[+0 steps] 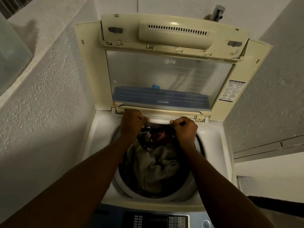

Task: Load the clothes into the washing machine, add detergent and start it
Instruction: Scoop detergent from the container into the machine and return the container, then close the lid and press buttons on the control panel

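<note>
A top-loading washing machine (212,139) stands below me with its folding lid (164,76) raised upright at the back. Its drum (125,183) holds a heap of clothes (156,165), mostly grey-beige cloth with a red piece near the back. At the drum's rear edge, a white detergent drawer (158,119) sits just under the lid hinge. My left hand (132,124) grips its left end and my right hand (185,127) grips its right end. Both arms reach over the drum.
The control panel (161,219) with buttons lies along the near edge. Rough plastered walls close in on the left (49,96) and right (271,96). A metal tap (217,13) sticks out of the wall behind the lid.
</note>
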